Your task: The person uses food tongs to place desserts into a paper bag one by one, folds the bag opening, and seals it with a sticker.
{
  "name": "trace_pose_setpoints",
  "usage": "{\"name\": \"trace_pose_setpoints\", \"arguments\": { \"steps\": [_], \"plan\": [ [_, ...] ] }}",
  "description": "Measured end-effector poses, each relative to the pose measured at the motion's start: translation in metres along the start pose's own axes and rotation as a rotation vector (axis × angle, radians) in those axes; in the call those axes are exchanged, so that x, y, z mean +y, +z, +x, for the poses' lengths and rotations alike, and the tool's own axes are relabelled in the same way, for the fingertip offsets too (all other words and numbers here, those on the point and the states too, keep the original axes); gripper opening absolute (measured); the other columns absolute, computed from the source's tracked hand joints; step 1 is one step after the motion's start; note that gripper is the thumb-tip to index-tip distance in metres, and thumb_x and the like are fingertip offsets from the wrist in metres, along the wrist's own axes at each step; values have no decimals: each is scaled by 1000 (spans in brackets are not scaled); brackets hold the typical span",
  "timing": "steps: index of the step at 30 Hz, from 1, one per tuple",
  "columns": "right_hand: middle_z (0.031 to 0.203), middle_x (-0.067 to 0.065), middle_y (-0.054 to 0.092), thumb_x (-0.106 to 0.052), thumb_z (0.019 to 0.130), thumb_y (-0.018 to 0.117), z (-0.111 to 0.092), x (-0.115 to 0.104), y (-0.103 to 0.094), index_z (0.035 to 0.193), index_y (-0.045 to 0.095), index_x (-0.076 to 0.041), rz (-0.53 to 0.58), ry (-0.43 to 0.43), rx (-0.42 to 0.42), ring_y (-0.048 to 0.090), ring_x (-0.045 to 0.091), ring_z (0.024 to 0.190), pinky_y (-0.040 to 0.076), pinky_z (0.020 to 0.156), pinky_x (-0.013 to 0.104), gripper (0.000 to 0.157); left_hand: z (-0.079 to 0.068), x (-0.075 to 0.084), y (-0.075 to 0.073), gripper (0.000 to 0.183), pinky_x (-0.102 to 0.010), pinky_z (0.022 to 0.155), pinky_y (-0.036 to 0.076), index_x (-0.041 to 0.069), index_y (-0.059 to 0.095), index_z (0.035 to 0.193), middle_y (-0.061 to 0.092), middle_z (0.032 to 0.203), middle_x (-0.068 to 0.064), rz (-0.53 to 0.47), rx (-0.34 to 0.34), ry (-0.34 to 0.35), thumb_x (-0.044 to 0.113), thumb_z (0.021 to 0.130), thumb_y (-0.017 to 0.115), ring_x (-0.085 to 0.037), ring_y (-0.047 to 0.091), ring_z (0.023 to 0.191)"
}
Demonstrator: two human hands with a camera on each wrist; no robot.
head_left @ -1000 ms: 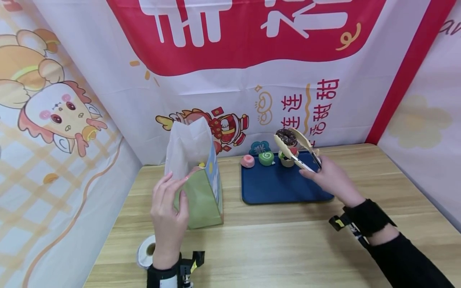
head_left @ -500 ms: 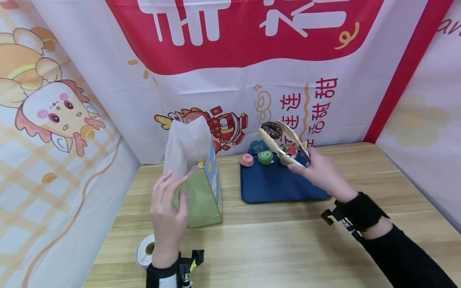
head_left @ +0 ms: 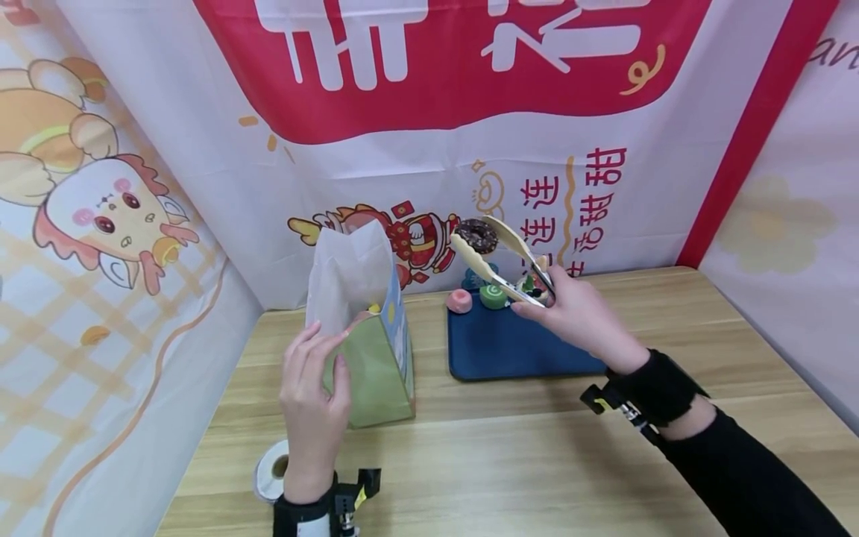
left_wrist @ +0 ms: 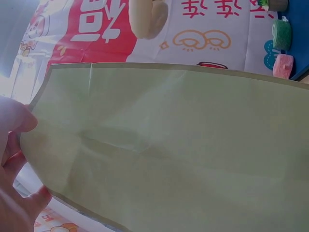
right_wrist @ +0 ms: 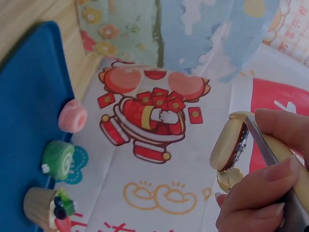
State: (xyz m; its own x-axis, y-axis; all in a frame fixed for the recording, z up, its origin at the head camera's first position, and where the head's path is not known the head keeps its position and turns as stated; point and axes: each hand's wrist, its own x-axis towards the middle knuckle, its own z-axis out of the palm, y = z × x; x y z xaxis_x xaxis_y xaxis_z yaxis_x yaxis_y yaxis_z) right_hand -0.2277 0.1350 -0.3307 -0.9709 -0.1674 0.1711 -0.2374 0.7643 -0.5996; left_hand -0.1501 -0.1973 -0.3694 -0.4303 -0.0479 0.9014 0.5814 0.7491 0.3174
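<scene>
My right hand (head_left: pixel 577 313) grips a pair of tongs (head_left: pixel 496 276) with cream-coloured ends. Between those ends sits a chocolate-topped donut (head_left: pixel 477 236), held up in front of the backdrop, left of the tray's back corner. The right wrist view shows the donut (right_wrist: pixel 229 145) edge-on, its pale base and sprinkled dark top visible. My left hand (head_left: pixel 314 395) holds the front rim of a paper bag (head_left: pixel 372 373), green on its front with a blue printed side and white inside. Its mouth stands open, and a bit of something yellow (head_left: pixel 374 307) shows inside.
A blue tray (head_left: pixel 523 347) lies right of the bag. Along its back edge are a pink sweet (head_left: pixel 459 300), a green swirl roll (head_left: pixel 493 297) and a fruit-topped cupcake (right_wrist: pixel 46 208). A white tape roll (head_left: pixel 271 470) lies by my left wrist. Printed cloth (head_left: pixel 429 164) hangs behind the table.
My right hand has carried the tongs and donut leftward, from over the cupcake towards the bag, and slightly up. The left hand and bag have stayed in place.
</scene>
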Motion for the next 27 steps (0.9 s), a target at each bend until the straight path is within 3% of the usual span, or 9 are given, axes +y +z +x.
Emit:
{"name": "trace_pose_setpoints", "arguments": {
  "steps": [6, 14, 27],
  "plan": [
    [64, 3, 43, -50, 81, 66, -1, -9, 2, 103, 46, -2, 2, -7, -22, 40, 16, 48, 29, 41, 24, 57, 0, 0, 0, 23, -48, 100, 45, -6, 67, 98, 67, 101, -21, -2, -3, 5, -7, 78, 57, -33, 51, 114],
    [62, 3, 47, -45, 81, 69, 0, -25, 5, 118, 45, 2, -14, -66, -16, 43, 14, 47, 31, 41, 23, 64, 0, -1, 1, 23, -45, 102, 44, -5, 67, 98, 67, 99, -22, -12, -5, 5, -7, 78, 56, -33, 51, 114],
    [64, 4, 51, -46, 80, 69, 0, -45, 13, 108, 50, -2, -14, -114, -1, 46, 15, 49, 34, 41, 24, 55, 0, -3, 0, 22, -43, 104, 43, -6, 66, 98, 66, 98, -23, -17, -16, 0, -7, 79, 55, -33, 51, 115]
  ]
}}
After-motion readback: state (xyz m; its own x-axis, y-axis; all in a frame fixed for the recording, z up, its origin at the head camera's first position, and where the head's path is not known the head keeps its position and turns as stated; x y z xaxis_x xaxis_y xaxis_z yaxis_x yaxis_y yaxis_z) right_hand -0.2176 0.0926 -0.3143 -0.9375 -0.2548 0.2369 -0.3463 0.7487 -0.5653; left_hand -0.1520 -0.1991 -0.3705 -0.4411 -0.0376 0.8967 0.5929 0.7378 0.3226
